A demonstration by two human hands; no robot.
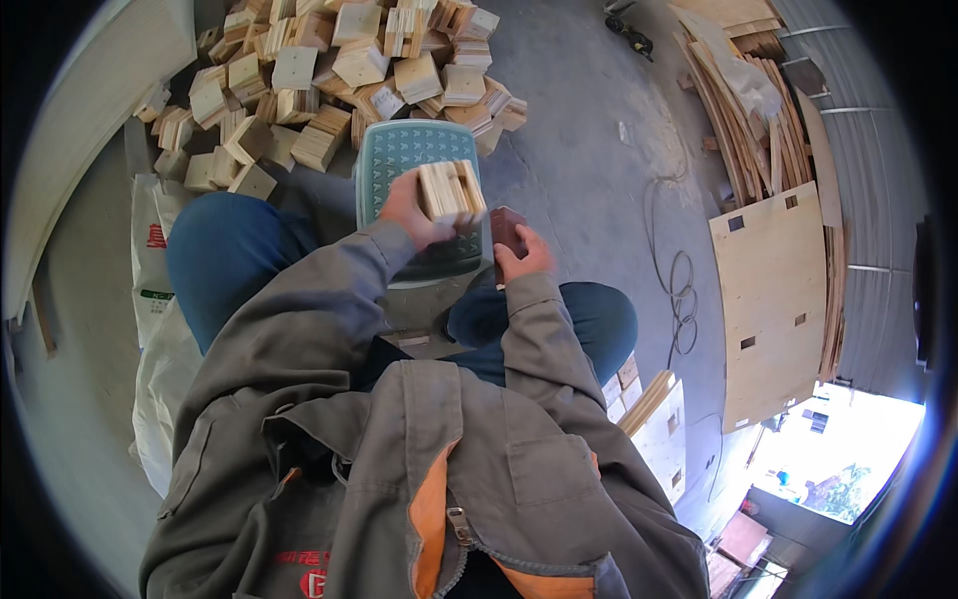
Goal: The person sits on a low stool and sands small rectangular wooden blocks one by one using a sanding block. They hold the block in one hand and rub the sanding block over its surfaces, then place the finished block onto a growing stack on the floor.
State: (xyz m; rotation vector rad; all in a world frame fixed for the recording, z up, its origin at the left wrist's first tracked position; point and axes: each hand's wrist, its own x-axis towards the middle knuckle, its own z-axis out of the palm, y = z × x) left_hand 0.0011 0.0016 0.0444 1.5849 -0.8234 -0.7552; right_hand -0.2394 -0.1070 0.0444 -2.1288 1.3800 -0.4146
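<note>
My left hand is closed around a slotted plywood block, its layered edges showing. The block is held up over a pale green plastic stool with a patterned top, which stands between my knees. To the right of the stool, my right hand grips a flat reddish-brown sanding block, with the thumb and fingers on its sides. The two blocks are a little apart. The fingers of my left hand are partly hidden behind the plywood block.
Beyond the stool lies a big heap of similar plywood blocks. A white sack is by my left leg. On the right, plywood sheets and stacked boards lean against a corrugated wall. A cable loops over the grey floor. More blocks stand by my right hip.
</note>
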